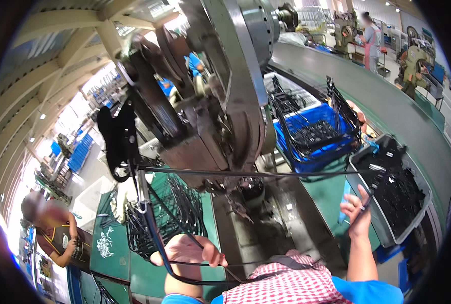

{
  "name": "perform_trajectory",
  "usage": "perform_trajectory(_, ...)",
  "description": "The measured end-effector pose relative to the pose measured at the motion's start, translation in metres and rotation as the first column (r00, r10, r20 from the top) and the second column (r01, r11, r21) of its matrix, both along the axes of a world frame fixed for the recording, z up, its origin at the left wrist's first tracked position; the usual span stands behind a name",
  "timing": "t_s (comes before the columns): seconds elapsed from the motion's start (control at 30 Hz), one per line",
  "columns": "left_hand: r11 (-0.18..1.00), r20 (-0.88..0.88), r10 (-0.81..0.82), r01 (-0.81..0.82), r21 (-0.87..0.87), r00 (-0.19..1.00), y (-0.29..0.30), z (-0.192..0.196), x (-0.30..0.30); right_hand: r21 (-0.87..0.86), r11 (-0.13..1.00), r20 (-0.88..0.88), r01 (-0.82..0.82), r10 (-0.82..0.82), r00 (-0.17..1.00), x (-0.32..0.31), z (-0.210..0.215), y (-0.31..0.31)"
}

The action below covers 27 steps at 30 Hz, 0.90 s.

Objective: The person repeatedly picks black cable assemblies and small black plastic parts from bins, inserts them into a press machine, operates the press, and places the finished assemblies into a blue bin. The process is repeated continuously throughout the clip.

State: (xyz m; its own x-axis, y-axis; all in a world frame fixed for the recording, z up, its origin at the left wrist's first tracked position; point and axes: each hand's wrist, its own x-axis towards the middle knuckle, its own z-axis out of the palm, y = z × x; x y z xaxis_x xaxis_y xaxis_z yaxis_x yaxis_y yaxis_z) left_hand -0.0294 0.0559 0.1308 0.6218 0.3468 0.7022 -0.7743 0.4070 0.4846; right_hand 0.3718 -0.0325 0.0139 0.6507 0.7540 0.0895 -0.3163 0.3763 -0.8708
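A black wire frame (286,175) spans mid-frame at the grey machine (195,152); left hand (190,249), lower centre, and right hand (358,213), lower right, grasp opposite sides, presumably steadying its slender form.

Curled left hand (194,250), curled right hand (358,213)

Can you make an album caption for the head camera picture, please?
Left hand and right hand hold a black frame beside a big machine.
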Motion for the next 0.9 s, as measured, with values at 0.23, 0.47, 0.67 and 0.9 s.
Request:
perform_trajectory(0.23,0.990,-0.200,-0.028,0.056,0.133,0.979,0.010,-0.006,0.015,0.179,0.982,0.108,0.063,-0.083,0.991,0.003,0.032,-0.034)
perform_trajectory(0.47,0.991,-0.113,-0.076,0.087,0.102,0.991,0.003,0.002,0.036,0.042,0.983,-0.070,0.179,-0.175,0.982,0.003,0.019,-0.013)
perform_trajectory(0.67,0.989,-0.080,-0.071,0.081,0.126,0.994,0.004,0.007,0.045,0.052,0.987,-0.027,0.152,-0.151,0.988,0.008,0.018,-0.012)
perform_trajectory(0.9,0.984,-0.087,-0.072,0.085,0.157,0.994,0.005,0.021,0.068,0.040,0.889,0.019,0.456,-0.457,0.889,0.023,0.002,-0.011)
